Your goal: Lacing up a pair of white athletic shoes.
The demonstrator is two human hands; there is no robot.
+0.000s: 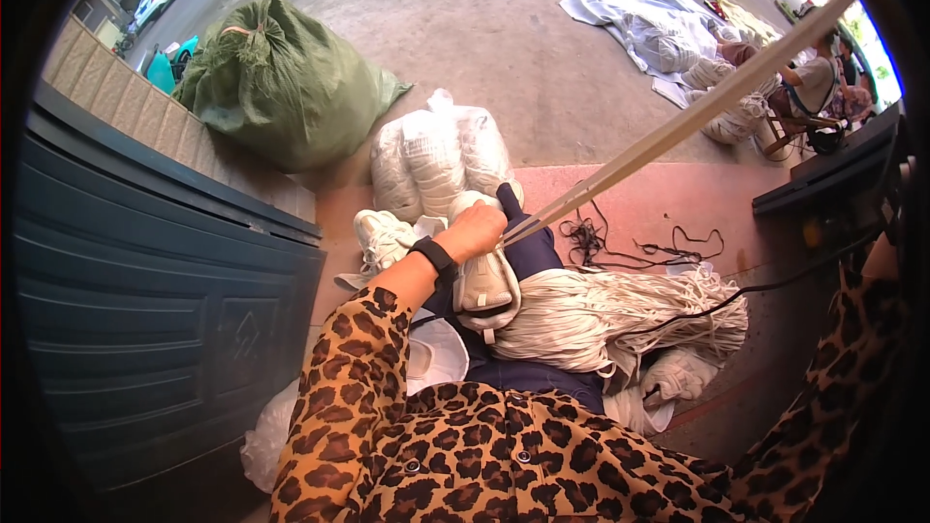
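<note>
taut white laces (pixel 678 131) in left hand (pixel 477 230)

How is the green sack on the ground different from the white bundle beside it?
The green sack is dark olive and opaque; the white bundle is pale, its wrap showing rolled white material inside. The green sack is the larger, knotted at its top; the white bundle is smaller and lies nearer the left hand. Both rest on the pavement, full and bulging.

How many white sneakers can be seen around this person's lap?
3: one white sneaker on the lap under the left hand, one on the floor left of it, one lower right beside the lace bundle. Others may be hidden.
</note>
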